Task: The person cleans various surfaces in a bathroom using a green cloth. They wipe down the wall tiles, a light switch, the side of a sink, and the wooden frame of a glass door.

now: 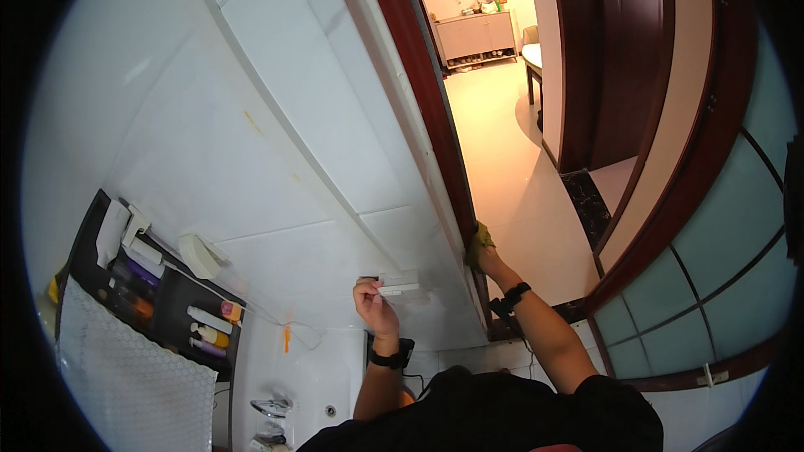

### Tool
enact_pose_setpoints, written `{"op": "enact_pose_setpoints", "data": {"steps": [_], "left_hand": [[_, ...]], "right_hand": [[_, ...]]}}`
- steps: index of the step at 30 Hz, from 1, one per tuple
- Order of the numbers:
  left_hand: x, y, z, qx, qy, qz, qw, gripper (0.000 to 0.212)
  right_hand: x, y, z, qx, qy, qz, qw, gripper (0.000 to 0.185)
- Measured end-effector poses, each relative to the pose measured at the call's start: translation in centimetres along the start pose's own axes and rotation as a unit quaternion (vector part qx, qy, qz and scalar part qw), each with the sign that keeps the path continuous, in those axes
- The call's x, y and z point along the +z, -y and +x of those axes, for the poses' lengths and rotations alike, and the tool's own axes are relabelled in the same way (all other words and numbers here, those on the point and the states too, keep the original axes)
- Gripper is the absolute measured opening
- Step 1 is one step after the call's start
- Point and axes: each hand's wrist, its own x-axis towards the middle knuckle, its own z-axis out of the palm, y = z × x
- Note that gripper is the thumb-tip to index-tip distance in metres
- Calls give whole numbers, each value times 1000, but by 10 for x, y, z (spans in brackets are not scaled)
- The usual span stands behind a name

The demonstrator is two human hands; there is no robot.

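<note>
My right hand (485,258) presses a yellow-green cloth (482,236) against the edge of the dark red wooden door frame (433,97). The cloth partly covers the fingers. At the white tiled wall (301,163), my left hand (375,311) is raised beside a white switch plate (400,289). Its fingers are curled at the plate's left end. Whether they grip the plate or only touch it cannot be made out. Dark straps circle both wrists.
A white sink (314,383) with a chrome faucet (271,407) lies at lower left. Bottles fill a dark shelf cabinet (164,301) beside it. At right stands a door with frosted glass panes (703,276). Through the doorway, a shoe cabinet (474,34) stands across the tiled floor (496,138).
</note>
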Motion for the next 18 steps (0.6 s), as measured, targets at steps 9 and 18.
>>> {"op": "enact_pose_setpoints", "data": {"steps": [9, 18], "left_hand": [[-16, 1, -3, -21, 5, 4, 1000, 19], [-26, 6, -3, -30, 59, 13, 998, 17]], "right_hand": [[28, 24, -9, -125, -67, -136, 980, 53], [78, 186, 26, -193, -54, -269, 942, 37]]}}
